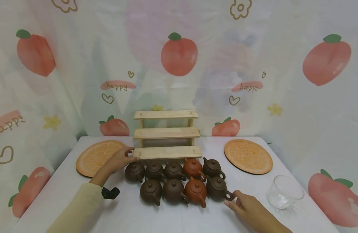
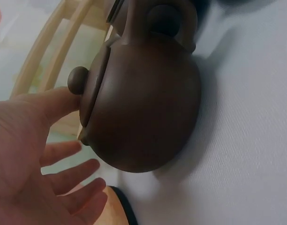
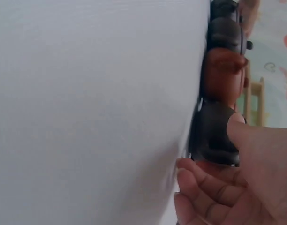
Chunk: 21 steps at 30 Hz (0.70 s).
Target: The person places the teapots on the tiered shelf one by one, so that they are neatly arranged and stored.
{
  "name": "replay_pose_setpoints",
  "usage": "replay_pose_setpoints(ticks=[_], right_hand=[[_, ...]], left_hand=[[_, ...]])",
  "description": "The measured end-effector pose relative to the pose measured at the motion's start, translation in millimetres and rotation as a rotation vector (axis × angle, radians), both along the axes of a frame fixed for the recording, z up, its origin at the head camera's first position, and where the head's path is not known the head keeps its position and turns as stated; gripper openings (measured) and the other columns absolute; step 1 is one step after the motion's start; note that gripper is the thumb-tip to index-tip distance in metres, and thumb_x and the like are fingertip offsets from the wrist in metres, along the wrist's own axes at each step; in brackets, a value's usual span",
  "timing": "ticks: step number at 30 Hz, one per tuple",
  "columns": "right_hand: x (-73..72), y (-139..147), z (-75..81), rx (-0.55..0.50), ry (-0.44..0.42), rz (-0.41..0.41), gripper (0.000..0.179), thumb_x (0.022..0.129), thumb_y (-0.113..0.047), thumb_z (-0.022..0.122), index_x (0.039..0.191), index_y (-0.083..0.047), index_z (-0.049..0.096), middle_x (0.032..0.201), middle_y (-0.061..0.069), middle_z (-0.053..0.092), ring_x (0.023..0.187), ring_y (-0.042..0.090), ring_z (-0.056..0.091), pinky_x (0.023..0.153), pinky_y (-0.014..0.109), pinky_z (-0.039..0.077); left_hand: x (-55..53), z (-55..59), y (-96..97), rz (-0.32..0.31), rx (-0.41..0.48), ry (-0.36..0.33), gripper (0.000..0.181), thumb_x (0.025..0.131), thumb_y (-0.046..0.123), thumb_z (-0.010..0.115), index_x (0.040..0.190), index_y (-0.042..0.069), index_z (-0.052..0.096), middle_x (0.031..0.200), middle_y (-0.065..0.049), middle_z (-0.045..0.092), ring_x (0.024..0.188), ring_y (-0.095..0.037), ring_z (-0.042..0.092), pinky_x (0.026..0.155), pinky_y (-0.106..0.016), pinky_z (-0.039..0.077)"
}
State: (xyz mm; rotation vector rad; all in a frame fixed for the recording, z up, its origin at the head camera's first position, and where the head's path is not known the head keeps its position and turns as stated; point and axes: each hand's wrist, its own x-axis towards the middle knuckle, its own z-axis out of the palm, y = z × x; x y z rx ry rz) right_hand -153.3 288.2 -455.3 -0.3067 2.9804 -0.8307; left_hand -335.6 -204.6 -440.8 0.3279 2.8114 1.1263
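Observation:
Several small clay teapots stand in two rows, most dark brown and two reddish, such as the front reddish teapot (image 1: 194, 190). My left hand (image 1: 117, 160) reaches over the back-left dark teapot (image 1: 134, 172), fingers spread at the left end of the lowest shelf of a wooden rack (image 1: 167, 152). In the left wrist view, its thumb is behind that teapot's lid knob (image 2: 78, 80), and the other fingers are apart from the body. At the front-right dark teapot (image 1: 216, 187), my right hand (image 1: 251, 207) has thumb and curled index finger at the handle, pinching it.
A round orange-patterned mat (image 1: 94, 158) lies at the left, partly behind my left forearm. Another round mat (image 1: 248, 157) lies at the right. Near the right table edge stands a clear glass bowl (image 1: 284, 194). A patterned cloth (image 1: 179, 94) hangs behind the three-step rack.

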Motion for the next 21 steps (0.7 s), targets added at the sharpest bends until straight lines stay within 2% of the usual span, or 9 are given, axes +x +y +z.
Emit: replay_pose_setpoints(ticks=[7, 16, 21], right_hand=[[-2.9, -5, -6.1, 0.064, 0.145, 0.041, 0.027, 0.104, -0.036, 0.068, 0.089, -0.02, 0.053, 0.068, -0.016, 0.044, 0.062, -0.003, 0.042, 0.06, 0.025, 0.039], [-11.6, -9, -4.5, 0.106, 0.177, 0.072, 0.025, 0.104, -0.029, 0.068, 0.087, -0.019, 0.053, 0.067, -0.015, 0.042, 0.062, 0.0, 0.04, 0.061, 0.025, 0.04], [-13.2, -9, -5.8, 0.117, 0.182, 0.068, 0.024, 0.103, -0.027, 0.069, 0.087, -0.019, 0.054, 0.066, -0.014, 0.046, 0.061, 0.001, 0.042, 0.059, 0.026, 0.041]], left_hand=[[-0.8, 0.0, 2.5, 0.008, 0.023, -0.022, 0.075, 0.097, 0.037, 0.075, 0.155, -0.002, 0.046, 0.151, -0.036, 0.051, 0.138, -0.056, 0.049, 0.107, -0.065, 0.046], [-2.9, -3.3, 0.0, 0.003, 0.049, -0.023, 0.075, 0.097, 0.037, 0.076, 0.154, -0.001, 0.047, 0.15, -0.035, 0.052, 0.138, -0.056, 0.05, 0.107, -0.064, 0.046], [-1.2, -2.8, -0.8, 0.006, 0.058, -0.021, 0.076, 0.096, 0.038, 0.077, 0.155, 0.0, 0.047, 0.15, -0.034, 0.052, 0.139, -0.056, 0.049, 0.107, -0.065, 0.045]])
